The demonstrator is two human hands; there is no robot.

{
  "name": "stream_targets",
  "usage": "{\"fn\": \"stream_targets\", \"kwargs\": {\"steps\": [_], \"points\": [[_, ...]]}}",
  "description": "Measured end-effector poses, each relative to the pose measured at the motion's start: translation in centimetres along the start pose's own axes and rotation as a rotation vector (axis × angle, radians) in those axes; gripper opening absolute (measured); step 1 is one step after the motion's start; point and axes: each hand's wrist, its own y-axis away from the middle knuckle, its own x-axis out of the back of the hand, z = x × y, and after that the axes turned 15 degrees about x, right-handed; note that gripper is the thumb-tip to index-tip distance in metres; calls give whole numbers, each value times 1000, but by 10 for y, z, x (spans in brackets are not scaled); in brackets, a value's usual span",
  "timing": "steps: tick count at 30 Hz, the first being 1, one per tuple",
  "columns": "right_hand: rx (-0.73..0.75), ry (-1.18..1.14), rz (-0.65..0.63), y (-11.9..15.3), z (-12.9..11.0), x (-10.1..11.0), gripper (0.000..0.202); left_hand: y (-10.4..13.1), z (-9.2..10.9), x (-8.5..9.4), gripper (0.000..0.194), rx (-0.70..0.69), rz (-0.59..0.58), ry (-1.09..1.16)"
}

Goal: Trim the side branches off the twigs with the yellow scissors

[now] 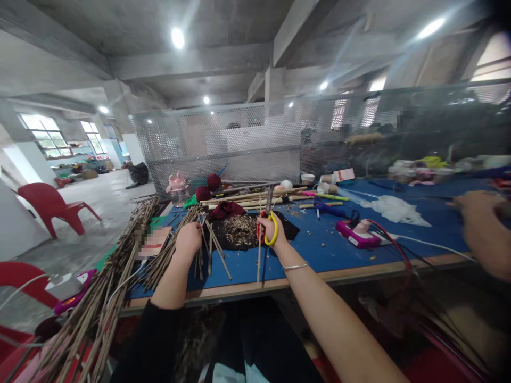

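My right hand (273,227) grips scissors with yellow and red handles (272,240), their blades pointing up and away from me. A thin stick (259,266) runs upright past this hand, apparently held along with the scissors. My left hand (189,238) is over a heap of thin brown sticks (162,264), fingers curled; what they hold, if anything, is hidden. Between the hands, several short sticks (217,242) lie across the edge of a dark cloth (289,226). On that cloth rests a mound of small clippings (239,231).
A long stick bundle (99,303) hangs over the table's left edge. Dark red yarn balls (203,193) and longer sticks lie behind the cloth. A purple power strip (357,236) with cables sits at right. Another person's hand (479,205) is blurred at far right. A perforated metal screen (239,138) stands behind.
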Motion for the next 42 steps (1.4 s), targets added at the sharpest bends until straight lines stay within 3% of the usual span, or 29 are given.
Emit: {"fn": "stream_targets", "kwargs": {"steps": [2, 5, 7, 12, 16, 20, 22, 24, 27, 29, 31, 36, 42], "points": [[-5, -5, -8, 0, 0, 0, 34, -2, 9, -8, 33, 58, 13, 0], [-26, -18, -37, 0, -1, 0, 33, 3, 23, -24, 64, 120, 119, -24], [-53, -31, -77, 1, 0, 0, 34, 7, 26, -31, 75, 127, 106, -46], [-117, -66, -192, 1, 3, 0, 37, 6, 11, -30, 65, 184, 41, -76], [-133, -127, -244, 1, 5, 1, 38, 3, -1, -24, 52, 194, 157, -65], [-138, -125, -252, 1, 5, 1, 32, 1, 12, -23, 44, 67, 257, 177], [-156, -115, -281, 2, 4, 1, 30, 0, 29, -26, 34, -103, 162, 425], [-188, -104, -326, 3, 4, 1, 30, 0, 50, -32, 29, -211, -61, 681], [-231, -93, -419, 4, 5, 1, 32, 4, 80, -41, 32, -188, -425, 952], [-242, -98, -476, 6, 5, 1, 36, 7, 93, -45, 30, -114, -604, 1030], [-229, -109, -496, 7, 5, 0, 40, 8, 98, -45, 24, -26, -670, 1148], [-219, -116, -503, 7, 3, -1, 44, 5, 94, -37, 14, 208, -651, 1607], [-262, -118, -549, 6, 8, 0, 41, 12, 90, -30, 20, 363, -956, 1676]]}}
